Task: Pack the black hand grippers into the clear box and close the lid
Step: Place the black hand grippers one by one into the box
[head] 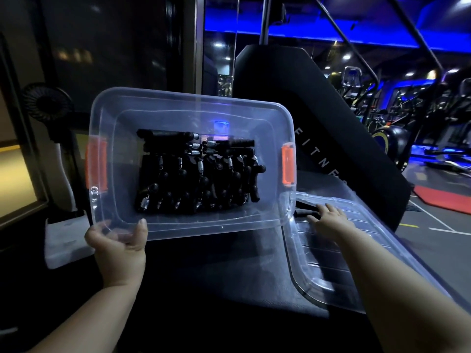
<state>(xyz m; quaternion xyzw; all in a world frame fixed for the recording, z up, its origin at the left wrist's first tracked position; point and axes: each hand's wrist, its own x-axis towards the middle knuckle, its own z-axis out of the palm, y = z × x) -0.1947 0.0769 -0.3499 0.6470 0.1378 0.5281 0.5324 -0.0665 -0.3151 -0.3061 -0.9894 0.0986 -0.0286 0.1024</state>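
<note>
The clear box (204, 229), gripped by the left hand (119, 247), is nearly packed; a last gripper (304, 212) is reached for by the outstretched right hand (330, 220); the lid (344, 266) is left off.

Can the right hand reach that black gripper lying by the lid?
Probably yes. The right hand is open and already very close to the loose hand gripper by the lid, and nothing sits between them.
</note>
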